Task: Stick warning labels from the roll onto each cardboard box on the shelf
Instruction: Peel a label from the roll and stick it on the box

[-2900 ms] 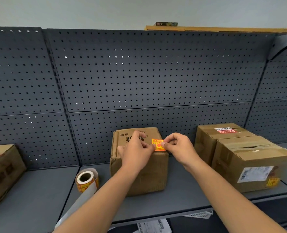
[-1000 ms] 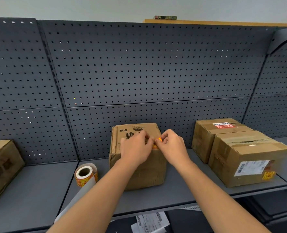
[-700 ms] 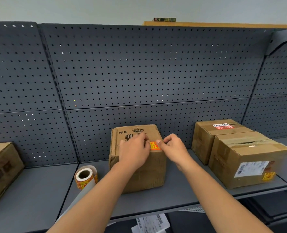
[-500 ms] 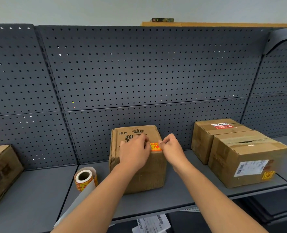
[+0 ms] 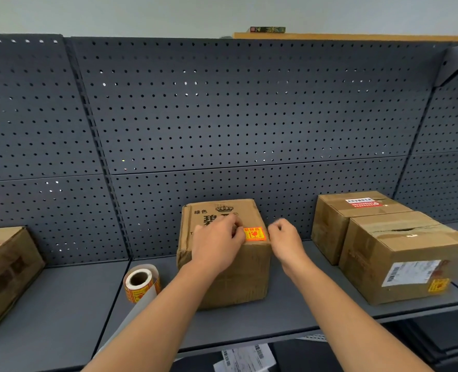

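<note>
1. Grey shelf (image 5: 289, 312): we count four cardboard boxes, the left box (image 5: 4, 267), the middle box (image 5: 238, 277) and two right boxes (image 5: 399, 253) touching each other.
2. Left hand (image 5: 217, 245): it rests on the middle box's top, fingers bent and gripping nothing, tips at the label's left edge.
3. Right hand (image 5: 285, 238): it sits just right of the label, loosely curled and empty.
4. Label roll (image 5: 141, 283): it stands on the shelf, left of the middle box.
5. Warning label (image 5: 255, 234): it lies flat on the middle box's top, at the front right corner.

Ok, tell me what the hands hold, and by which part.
No grip on anything. The left hand rests on the box, touching the left edge of the label; the right hand is free beside it.
</note>
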Demonstrator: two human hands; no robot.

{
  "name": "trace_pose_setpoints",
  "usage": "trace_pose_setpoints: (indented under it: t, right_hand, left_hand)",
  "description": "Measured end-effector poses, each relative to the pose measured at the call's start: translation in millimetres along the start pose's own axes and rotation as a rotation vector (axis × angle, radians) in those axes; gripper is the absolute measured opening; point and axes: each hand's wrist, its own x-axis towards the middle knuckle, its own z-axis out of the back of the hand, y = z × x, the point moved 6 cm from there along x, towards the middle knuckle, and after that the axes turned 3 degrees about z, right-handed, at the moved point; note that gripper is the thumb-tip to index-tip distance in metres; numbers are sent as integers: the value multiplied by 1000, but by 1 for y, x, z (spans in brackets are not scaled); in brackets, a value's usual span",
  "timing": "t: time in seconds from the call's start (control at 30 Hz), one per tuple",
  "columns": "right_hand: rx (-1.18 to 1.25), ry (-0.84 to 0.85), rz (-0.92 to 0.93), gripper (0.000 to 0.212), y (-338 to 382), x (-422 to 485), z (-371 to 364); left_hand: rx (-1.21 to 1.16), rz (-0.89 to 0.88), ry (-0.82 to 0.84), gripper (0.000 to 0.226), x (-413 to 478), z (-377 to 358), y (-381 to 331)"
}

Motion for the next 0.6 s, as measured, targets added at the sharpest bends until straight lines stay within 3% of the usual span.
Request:
trace_pose_setpoints:
  t: [0.13, 0.27, 0.37, 0.47, 0.6]
  right_hand:
    - [-190, 94, -63, 18, -39, -5, 2]
    - [7, -19, -6, 25, -18, -9, 5]
    - [69, 37, 22, 41, 10, -5, 0]
    - [-114, 142, 105, 43, 24, -3, -10]
    - [-258, 145, 190, 35, 20, 2, -12]
  left_hand:
    - [8, -42, 23, 28, -1, -1, 0]
    - [30, -47, 4, 27, 1, -6, -9]
    - [23, -22, -18, 26, 1, -6, -4]
    - [31, -8, -60, 30, -2, -3, -3]
    - [43, -23, -3, 42, -1, -5, -6]
